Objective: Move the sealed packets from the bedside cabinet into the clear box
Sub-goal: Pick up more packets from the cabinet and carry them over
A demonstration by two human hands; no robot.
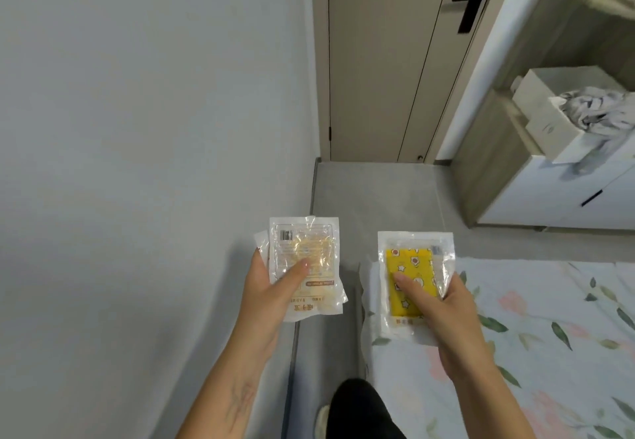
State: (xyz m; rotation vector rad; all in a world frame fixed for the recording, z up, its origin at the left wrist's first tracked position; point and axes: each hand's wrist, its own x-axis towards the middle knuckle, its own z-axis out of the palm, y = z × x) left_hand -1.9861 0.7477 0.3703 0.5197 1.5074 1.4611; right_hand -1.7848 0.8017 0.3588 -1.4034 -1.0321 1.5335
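- Though neither the cabinet nor the clear box shows anywhere in the frame, the packets are already in hand, held up in the lower middle of the picture over a strip of grey floor (378, 198).
- The left hand (271, 297) grips pale packets (304, 266), thumb pressed flat on the front face and fingers hidden behind. Staggered edges at the left and bottom suggest two or more stacked, but the count cannot be told.
- The right hand (443, 308) pinches a yellow packet (410, 277) with a star print, thumb on the front and fingers curled round the right edge. White edges behind it hint at another packet underneath.
- Judged from their look, these are light, flat sachets in glossy clear film: they flex, and the film is probably slick, so stacked ones may slide apart.
- The best hold is likely across the padded middle, thumb against fingers, as both hands now do; the thin sealed borders would bend and give little purchase.
- They do not look fragile, so a firm squeeze should do no harm.
- At lower right lies a bed (549, 335) with a floral sheet; a door (388, 60) stands at top centre, and a white drawer unit (567, 198) sits at the right edge.
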